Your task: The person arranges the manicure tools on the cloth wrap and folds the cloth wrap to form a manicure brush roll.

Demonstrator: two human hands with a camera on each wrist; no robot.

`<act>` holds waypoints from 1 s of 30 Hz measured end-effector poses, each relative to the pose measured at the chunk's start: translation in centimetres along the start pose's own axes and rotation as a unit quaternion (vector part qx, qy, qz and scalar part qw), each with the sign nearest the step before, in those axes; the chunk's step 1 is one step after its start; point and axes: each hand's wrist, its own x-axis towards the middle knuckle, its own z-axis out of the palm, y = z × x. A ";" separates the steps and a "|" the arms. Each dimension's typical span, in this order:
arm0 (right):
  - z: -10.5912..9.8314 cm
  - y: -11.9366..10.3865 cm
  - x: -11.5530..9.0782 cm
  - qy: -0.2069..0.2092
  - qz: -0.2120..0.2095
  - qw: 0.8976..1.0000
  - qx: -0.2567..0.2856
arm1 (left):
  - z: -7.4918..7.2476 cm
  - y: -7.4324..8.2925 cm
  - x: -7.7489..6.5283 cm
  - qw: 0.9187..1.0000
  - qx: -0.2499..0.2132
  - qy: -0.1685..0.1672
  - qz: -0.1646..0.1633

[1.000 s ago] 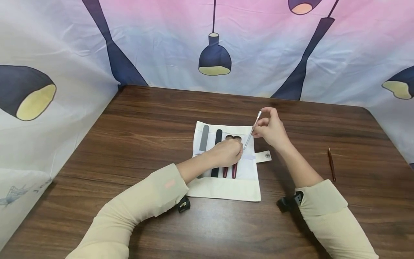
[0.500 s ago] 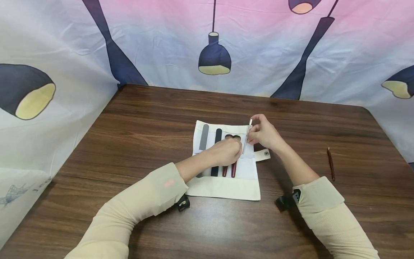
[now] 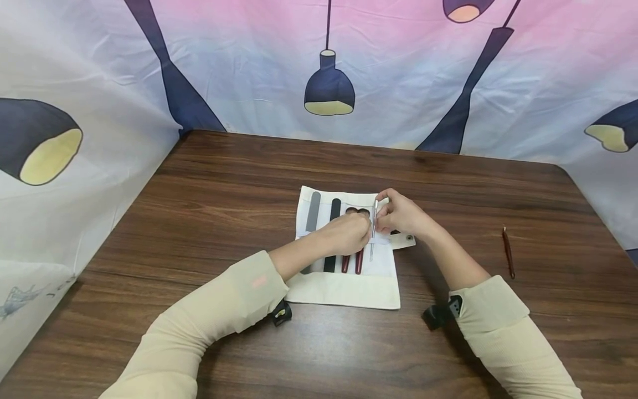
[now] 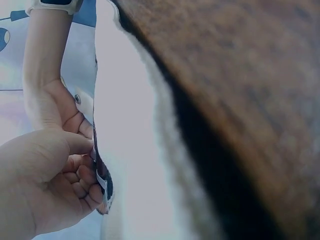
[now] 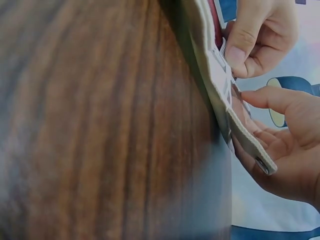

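A white fabric roll-up case lies unfolded on the table. My right hand holds a slim silver metal stick upright along the case's right side, its lower end passing under the elastic band. My left hand pinches that band just left of the stick; in the right wrist view its thumb and finger meet on the white strip. Left of it, a grey nail file, a black file and two red-handled brushes are tucked in the case, partly hidden by the left hand.
A thin reddish-brown stick lies apart on the right of the wooden table. The case's snap tab sticks out beneath the right hand. A printed cloth hangs behind and at the left.
My right hand has moved left and down toward me, turning the silver stick more upright and sliding its lower end under the band. My left hand has stayed in place.
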 end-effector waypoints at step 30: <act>-2.8 -0.6 -3.4 0.095 0.018 0.957 -0.273 | 0.2 0.4 0.0 1.000 0.013 0.011 -0.017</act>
